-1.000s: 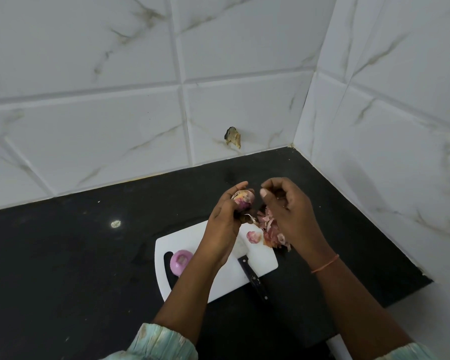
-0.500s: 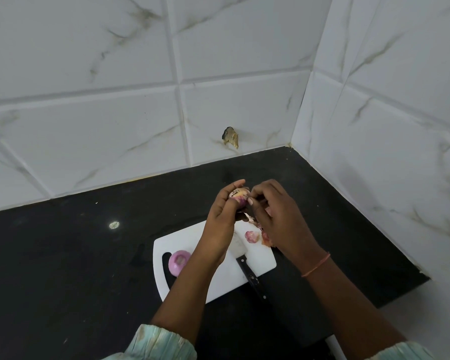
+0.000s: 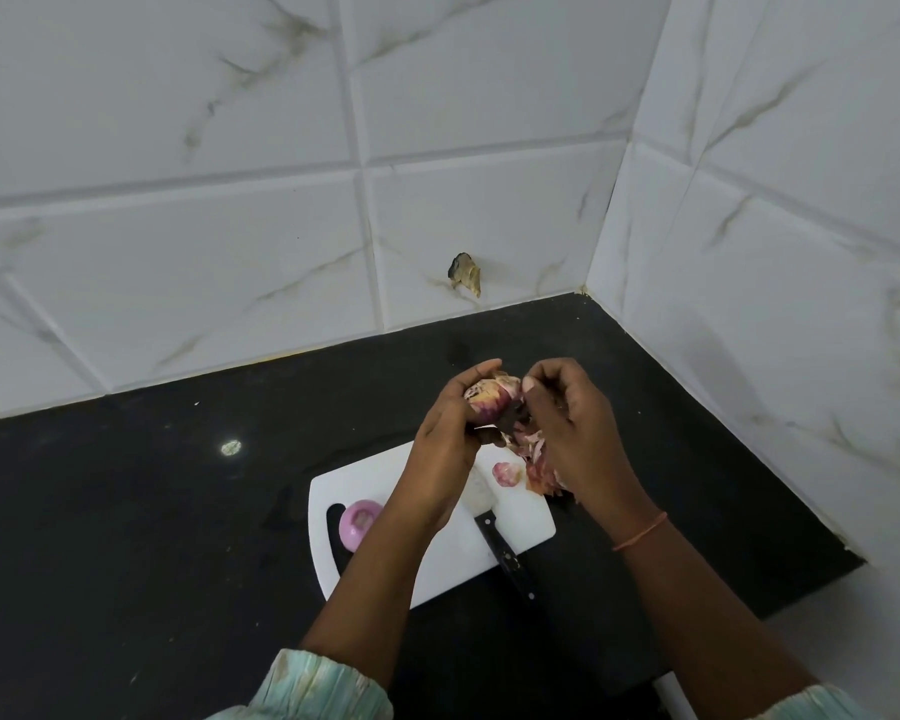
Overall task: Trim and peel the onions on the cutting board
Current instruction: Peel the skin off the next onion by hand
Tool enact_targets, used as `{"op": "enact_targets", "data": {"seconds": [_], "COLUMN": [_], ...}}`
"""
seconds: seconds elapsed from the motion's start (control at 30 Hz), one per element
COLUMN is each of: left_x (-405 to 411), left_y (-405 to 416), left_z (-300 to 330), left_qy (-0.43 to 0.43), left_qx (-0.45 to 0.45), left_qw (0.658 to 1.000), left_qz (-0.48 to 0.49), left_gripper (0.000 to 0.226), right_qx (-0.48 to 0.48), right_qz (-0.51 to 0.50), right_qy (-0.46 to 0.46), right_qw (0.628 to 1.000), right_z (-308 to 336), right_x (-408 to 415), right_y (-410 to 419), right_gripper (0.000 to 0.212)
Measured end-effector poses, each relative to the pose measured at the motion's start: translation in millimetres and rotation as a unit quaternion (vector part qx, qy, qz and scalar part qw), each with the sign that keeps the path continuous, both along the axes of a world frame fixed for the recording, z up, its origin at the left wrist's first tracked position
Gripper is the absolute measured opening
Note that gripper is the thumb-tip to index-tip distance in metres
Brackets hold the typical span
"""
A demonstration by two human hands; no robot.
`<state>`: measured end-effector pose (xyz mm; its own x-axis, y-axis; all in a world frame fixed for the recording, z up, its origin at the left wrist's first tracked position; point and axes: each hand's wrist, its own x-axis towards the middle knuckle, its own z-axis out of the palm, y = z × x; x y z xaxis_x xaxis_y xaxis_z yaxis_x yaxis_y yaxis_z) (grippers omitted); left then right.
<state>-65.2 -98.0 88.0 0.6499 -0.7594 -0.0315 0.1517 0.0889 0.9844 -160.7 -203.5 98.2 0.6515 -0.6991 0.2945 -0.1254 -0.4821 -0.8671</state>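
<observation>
Above the white cutting board, the left hand grips a red onion while the right hand's fingers pinch its papery skin. Peeling cleanly likely calls for a steady hold and pulls downward, towards the peel pile.

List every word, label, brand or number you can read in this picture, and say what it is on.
None: no readable text in the head view.
The knife handle shows only rivets, no brand.
The cutting board, the wall tiles and the countertop bear no lettering.
</observation>
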Motion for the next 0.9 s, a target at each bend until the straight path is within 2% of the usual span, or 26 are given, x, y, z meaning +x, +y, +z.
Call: {"op": "enact_targets", "data": {"seconds": [0.07, 0.13, 0.2, 0.33, 0.5, 0.6, 0.7, 0.9], "left_x": [-0.8, -1.2, -1.1, -0.3, -4.6, -5.3, -0.8, 5.2], "left_y": [0.9, 2.6, 4.3, 3.4, 0.4, 1.9, 4.0, 7.4], "left_z": [0.6, 0.1, -0.2, 2.2, -1.0, -1.8, -4.1, -0.7], "left_qy": [0.022, 0.029, 0.044, 0.075, -0.018, -0.017, -0.012, 0.038], "left_qx": [-0.017, -0.033, -0.048, -0.046, 0.04, 0.021, 0.001, -0.02], "left_qw": [1.0, 0.999, 0.998, 0.995, 0.999, 0.999, 1.0, 0.999], "left_qz": [-0.001, -0.007, -0.02, -0.049, -0.025, -0.021, -0.015, -0.032], "left_gripper": [0.037, 0.038, 0.04, 0.051, 0.048, 0.053, 0.056, 0.041], "right_qx": [0.061, 0.015, -0.033, -0.03, -0.048, -0.004, 0.09, 0.272], "right_qz": [0.024, 0.04, 0.026, 0.005, -0.015, -0.028, -0.05, -0.071], "right_qy": [-0.029, -0.02, -0.028, -0.054, -0.064, -0.071, -0.089, -0.117], "right_qw": [0.997, 0.999, 0.999, 0.998, 0.997, 0.997, 0.991, 0.953], "right_z": [2.6, 1.1, -3.8, -4.9, -3.9, -4.5, -4.1, 4.0], "right_x": [0.1, 0.2, 0.2, 0.2, -0.5, -1.8, -2.1, -1.3], "right_y": [6.3, 9.9, 9.7, 8.0, 11.0, 10.3, 9.0, 7.8], "right_gripper": [0.021, 0.026, 0.017, 0.006, 0.01, 0.01, 0.008, 0.006]}}
